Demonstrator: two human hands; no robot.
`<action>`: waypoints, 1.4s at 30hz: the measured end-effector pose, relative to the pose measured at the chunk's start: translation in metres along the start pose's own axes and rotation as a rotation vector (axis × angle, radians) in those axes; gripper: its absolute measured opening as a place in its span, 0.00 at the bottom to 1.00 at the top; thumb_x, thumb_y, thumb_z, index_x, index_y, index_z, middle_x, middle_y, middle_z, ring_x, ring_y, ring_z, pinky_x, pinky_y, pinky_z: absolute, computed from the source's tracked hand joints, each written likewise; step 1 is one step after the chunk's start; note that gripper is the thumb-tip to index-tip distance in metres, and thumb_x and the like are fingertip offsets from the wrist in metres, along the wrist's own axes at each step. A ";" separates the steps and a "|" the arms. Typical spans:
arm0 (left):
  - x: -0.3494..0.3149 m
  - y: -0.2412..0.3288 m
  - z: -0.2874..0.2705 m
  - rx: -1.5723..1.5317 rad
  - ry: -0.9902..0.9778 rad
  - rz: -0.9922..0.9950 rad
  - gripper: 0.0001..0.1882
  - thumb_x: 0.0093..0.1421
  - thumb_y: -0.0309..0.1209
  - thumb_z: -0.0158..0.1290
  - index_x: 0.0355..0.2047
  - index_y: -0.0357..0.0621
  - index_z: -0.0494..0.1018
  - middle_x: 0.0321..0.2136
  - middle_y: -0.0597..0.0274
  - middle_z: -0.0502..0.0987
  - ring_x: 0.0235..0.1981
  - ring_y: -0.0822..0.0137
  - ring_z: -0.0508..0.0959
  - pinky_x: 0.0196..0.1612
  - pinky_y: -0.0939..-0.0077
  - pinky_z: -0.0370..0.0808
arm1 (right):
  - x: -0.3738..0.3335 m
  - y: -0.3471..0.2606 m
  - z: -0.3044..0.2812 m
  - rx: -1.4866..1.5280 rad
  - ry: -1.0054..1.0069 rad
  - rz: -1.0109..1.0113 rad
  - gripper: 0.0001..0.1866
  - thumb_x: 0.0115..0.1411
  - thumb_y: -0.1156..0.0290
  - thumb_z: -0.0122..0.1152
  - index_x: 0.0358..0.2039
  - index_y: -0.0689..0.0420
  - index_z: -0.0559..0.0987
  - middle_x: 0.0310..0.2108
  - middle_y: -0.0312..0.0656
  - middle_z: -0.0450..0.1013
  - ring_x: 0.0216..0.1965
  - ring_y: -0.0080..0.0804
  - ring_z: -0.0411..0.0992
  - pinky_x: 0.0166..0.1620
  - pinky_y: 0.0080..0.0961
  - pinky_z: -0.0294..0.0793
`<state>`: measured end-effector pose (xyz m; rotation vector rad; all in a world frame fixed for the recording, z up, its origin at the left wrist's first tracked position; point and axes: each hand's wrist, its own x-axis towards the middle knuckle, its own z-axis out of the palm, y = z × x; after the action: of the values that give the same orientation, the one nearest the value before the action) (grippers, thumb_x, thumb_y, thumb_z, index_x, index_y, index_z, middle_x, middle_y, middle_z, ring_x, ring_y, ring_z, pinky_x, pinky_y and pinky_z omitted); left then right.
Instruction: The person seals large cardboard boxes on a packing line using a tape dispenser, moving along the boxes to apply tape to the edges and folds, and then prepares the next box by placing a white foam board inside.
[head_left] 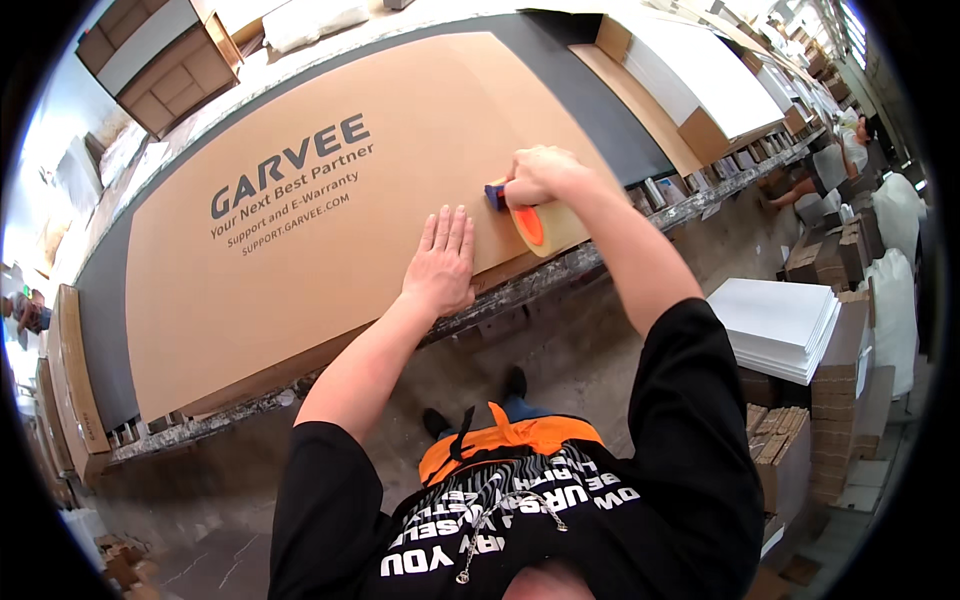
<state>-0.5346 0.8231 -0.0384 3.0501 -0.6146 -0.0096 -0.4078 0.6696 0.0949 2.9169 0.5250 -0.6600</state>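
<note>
A large flat brown cardboard box [330, 290] with dark printing on its top lies across the conveyor in front of me. My left hand [442, 262] rests flat on the box near its front edge, fingers stretched out and holding nothing. To its right, my right hand [545, 176] is closed around a tape dispenser [496, 196] with a blue end and an orange hub, carrying a roll of clear yellowish tape [556, 226]. The dispenser is at the right part of the box, close to the front edge. My fingers hide most of its handle.
An open carton with white panels [700, 75] stands farther right on the conveyor. White foam sheets [775, 325] are stacked at the right, beside piled folded cardboard [840, 420]. Another carton [75, 370] stands at the left end. Other people are partly visible at the far right and far left.
</note>
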 end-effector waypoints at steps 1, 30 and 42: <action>-0.002 0.000 0.001 -0.008 0.020 0.014 0.47 0.51 0.41 0.53 0.66 0.27 0.49 0.68 0.39 0.48 0.71 0.43 0.46 0.72 0.52 0.41 | 0.000 0.010 0.007 0.001 -0.063 -0.037 0.20 0.42 0.61 0.59 0.37 0.46 0.85 0.30 0.51 0.79 0.35 0.47 0.78 0.41 0.38 0.77; -0.033 -0.018 -0.005 -0.005 0.083 -0.172 0.58 0.39 0.51 0.66 0.67 0.40 0.54 0.68 0.49 0.54 0.68 0.42 0.53 0.69 0.45 0.48 | -0.096 -0.009 0.184 0.111 -0.001 -0.068 0.31 0.44 0.54 0.64 0.51 0.49 0.75 0.47 0.55 0.70 0.45 0.52 0.76 0.47 0.43 0.77; -0.235 -0.150 -0.038 0.353 -0.260 -0.024 0.54 0.46 0.51 0.63 0.66 0.34 0.53 0.65 0.32 0.55 0.52 0.27 0.71 0.57 0.39 0.68 | -0.169 -0.007 0.239 0.687 0.357 -0.259 0.35 0.31 0.67 0.63 0.46 0.64 0.77 0.38 0.50 0.71 0.36 0.49 0.74 0.43 0.36 0.75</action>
<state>-0.6928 1.0537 -0.0046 3.4306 -0.6547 -0.3398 -0.6488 0.5824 -0.0473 3.6918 0.8719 -0.3919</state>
